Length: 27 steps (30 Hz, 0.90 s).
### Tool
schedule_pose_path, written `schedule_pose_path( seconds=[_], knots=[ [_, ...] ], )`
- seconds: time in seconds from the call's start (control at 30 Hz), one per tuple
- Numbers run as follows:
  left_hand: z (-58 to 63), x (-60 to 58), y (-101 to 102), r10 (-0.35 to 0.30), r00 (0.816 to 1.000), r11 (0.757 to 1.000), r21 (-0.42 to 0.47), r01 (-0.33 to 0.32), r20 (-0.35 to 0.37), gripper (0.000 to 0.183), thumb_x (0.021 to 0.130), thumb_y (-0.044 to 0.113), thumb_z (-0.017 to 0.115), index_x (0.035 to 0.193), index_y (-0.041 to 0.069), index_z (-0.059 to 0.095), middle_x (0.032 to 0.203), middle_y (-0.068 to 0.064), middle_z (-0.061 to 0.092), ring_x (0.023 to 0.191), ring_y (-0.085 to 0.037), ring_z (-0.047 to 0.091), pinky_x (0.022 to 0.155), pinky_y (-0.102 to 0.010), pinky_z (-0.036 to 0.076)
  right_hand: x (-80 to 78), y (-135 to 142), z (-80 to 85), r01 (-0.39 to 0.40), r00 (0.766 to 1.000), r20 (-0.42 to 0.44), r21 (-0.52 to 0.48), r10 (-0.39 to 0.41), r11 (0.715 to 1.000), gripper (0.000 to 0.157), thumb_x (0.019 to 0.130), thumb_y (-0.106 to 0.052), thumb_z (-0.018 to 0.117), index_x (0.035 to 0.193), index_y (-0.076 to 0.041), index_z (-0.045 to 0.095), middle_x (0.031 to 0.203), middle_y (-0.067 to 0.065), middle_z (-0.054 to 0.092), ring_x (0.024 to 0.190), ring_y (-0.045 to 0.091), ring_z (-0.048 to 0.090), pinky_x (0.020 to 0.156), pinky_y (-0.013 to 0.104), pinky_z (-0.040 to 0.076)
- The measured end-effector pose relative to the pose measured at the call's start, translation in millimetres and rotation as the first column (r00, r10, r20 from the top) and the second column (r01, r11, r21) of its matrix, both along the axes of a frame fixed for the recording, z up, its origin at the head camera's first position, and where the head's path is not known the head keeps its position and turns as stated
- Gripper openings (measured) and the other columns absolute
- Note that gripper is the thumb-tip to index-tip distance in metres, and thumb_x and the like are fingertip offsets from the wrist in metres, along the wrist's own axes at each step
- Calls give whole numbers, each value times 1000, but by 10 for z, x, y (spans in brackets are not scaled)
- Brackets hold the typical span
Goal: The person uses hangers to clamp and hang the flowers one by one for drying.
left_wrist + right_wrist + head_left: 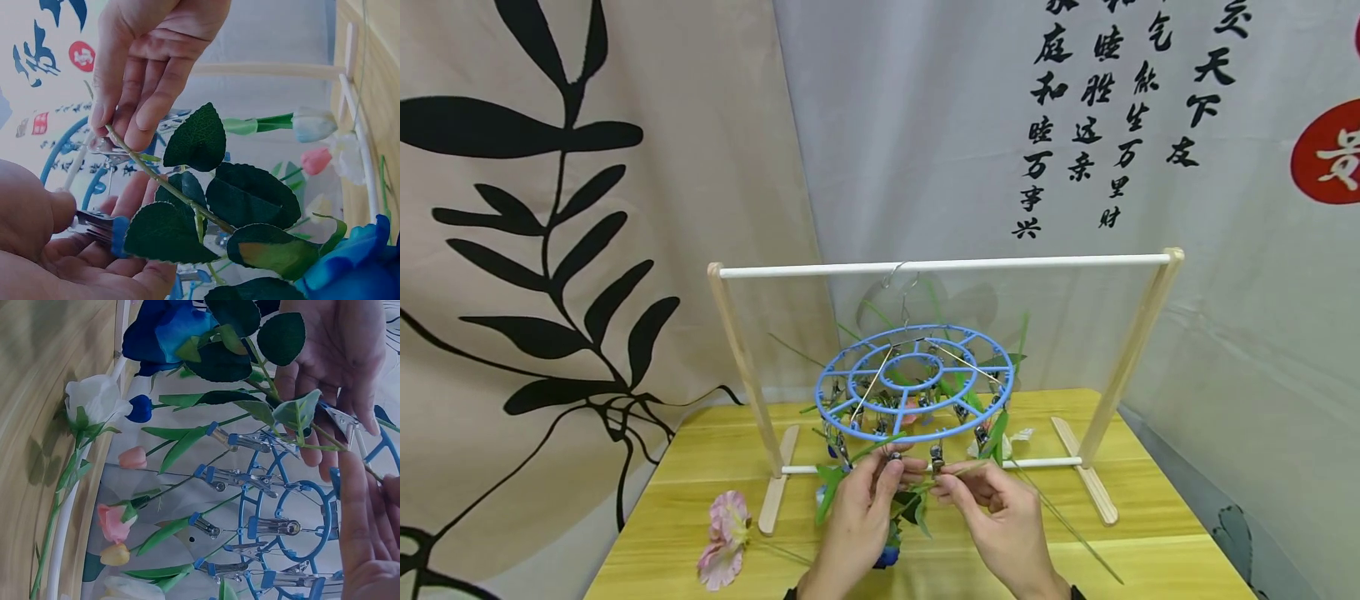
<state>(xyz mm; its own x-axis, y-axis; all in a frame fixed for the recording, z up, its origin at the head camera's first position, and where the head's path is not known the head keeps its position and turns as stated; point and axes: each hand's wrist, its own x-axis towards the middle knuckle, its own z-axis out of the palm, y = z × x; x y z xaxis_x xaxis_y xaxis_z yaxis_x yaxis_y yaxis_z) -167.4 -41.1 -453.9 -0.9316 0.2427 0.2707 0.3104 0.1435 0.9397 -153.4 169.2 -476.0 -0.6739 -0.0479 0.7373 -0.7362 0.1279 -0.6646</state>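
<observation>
My left hand [861, 508] pinches a metal clip [100, 228] with blue tips between thumb and fingers, at the near edge of a round blue hanger [910, 389]. To its right, my right hand [1000, 517] pinches the thin green stem [169, 184] of an artificial blue rose [356, 262] near its end. The rose hangs head down below the hands, with dark green leaves along its stem. In the left wrist view the stem passes beside the clip; whether it lies between the clip's tips I cannot tell.
The hanger hooks over a white rod [1000, 264] between wooden posts [1131, 362]. Flowers hang head down from its clips, among them a white tulip [315, 125] and a pink one [317, 160]. A pink flower [725, 537] and a white rose [94, 403] lie on the table [1150, 558].
</observation>
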Motion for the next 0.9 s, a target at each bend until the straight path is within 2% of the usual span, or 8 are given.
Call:
schedule_pose_path(
  seconds=[0.13,0.23,0.4,0.57,0.67,0.77,0.9],
  knots=[
    [27,4,-19,-24,1000,999,36,24,8,40,128,29,48,150,0,65,137,-14,84,127,-32,82,112,-33,66,-1,-18,12,6,1000,0,-2,-6,1000,28,103,21,74,119,-1,80,103,20,87,91,8,88,73,33,73],
    [40,7,-43,-50,998,997,66,49,24,38,128,27,48,147,-3,60,141,-17,81,132,-32,79,118,-29,62,-4,-30,19,9,1000,-2,-9,-9,1000,28,103,21,74,120,0,79,102,18,87,91,8,88,73,32,72],
    [47,-4,-111,-61,997,997,42,60,41,34,128,29,47,147,3,57,143,-12,80,138,-27,76,120,-22,55,-12,-51,30,22,1000,-5,-21,-22,1000,26,103,22,73,119,2,79,100,19,88,91,8,88,73,34,73],
    [57,-34,-149,-57,996,993,112,49,71,30,125,24,56,144,2,63,140,-15,80,135,-22,77,119,-21,58,-10,-59,41,44,999,3,-44,-44,998,23,104,22,72,119,6,78,101,22,87,91,11,89,74,34,73],
    [66,-34,-155,-28,997,986,165,16,73,25,122,19,61,135,-1,70,135,-19,82,129,-21,80,116,-21,60,-5,-62,40,52,999,5,-63,-52,997,21,103,23,71,118,9,77,102,25,86,91,14,89,75,33,73],
    [69,-32,-157,42,998,987,150,-48,37,20,118,16,65,127,2,75,127,-17,86,123,-18,82,111,-23,63,-7,-62,35,59,998,4,-80,-59,995,20,102,24,71,117,13,76,101,27,85,90,14,89,76,34,73],
    [69,-42,-160,109,994,988,112,-109,6,16,116,17,69,121,6,78,119,-10,90,116,-17,83,105,-26,66,-21,-57,36,79,997,3,-80,-79,994,22,103,24,71,118,10,76,100,27,86,92,8,88,76,33,72]
  ],
)
